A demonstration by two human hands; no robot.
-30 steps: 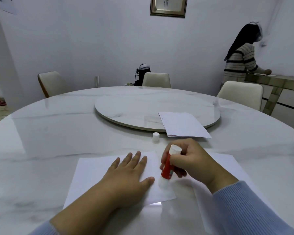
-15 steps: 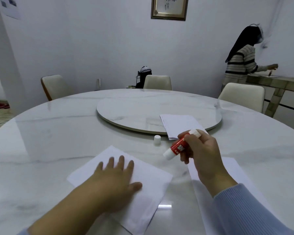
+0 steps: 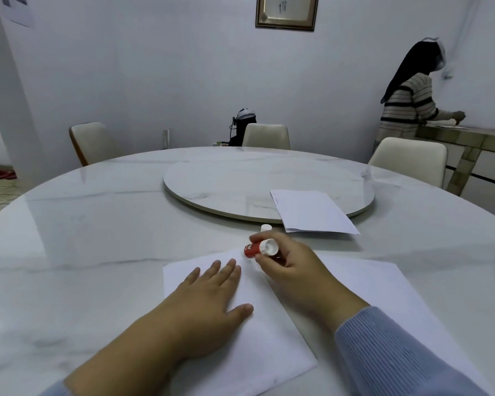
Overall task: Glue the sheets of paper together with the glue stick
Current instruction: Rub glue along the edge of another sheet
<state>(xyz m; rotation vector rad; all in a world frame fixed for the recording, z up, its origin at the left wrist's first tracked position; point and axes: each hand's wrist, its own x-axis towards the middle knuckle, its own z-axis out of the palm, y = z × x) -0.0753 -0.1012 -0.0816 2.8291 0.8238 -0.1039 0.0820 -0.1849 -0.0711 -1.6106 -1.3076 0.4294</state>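
A: Table [image 3: 97, 252], round, marble-topped; a turntable [image 3: 226, 178] is set at its middle, and a folded sheet [image 3: 312, 212] is laid over the turntable's near edge.

B: Near sheet [image 3: 263, 338] is seen flat at the table's near side. A second sheet [image 3: 383, 287] is partly covered by the right forearm.

A: Left hand [image 3: 209, 304]: laid palm down on the near sheet, fingers straight and spread, nothing held.

B: Right hand [image 3: 292, 270]: fingers curled round the glue stick [image 3: 257, 248], which is tilted, red body aimed away at the sheet's far corner, white end toward the camera.

A: Cap [image 3: 265, 227]: upright on the table, just beyond the stick.
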